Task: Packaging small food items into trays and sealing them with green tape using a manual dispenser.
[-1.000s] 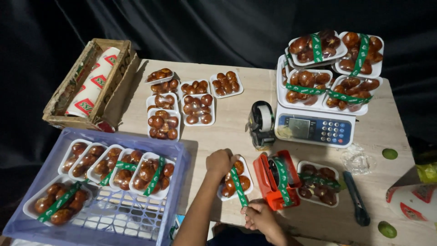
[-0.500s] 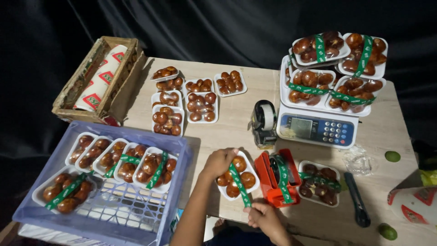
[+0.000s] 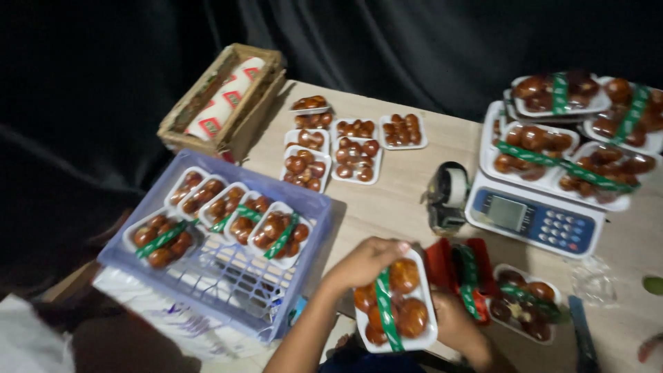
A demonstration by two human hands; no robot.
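My left hand [image 3: 362,262] grips the far left edge of a white tray of wrapped tomatoes [image 3: 397,304] banded with green tape. My right hand [image 3: 456,326] holds the tray's near right side. The tray is lifted at the table's front edge, tilted toward me. Just right of it stands a red tape dispenser [image 3: 461,273] with a green tape roll.
A lavender plastic crate [image 3: 228,276] at left holds several banded trays. Unbanded trays [image 3: 345,148] lie mid-table. A digital scale [image 3: 532,217] carries stacked banded trays. A tape dispenser [image 3: 447,197], another banded tray [image 3: 525,304], a wooden box [image 3: 221,103] with a wrap roll are around.
The view has swung left and down. Both hands have lifted the banded tray off the table and drawn it toward me; the right hand moved from the tape end to the tray's side.
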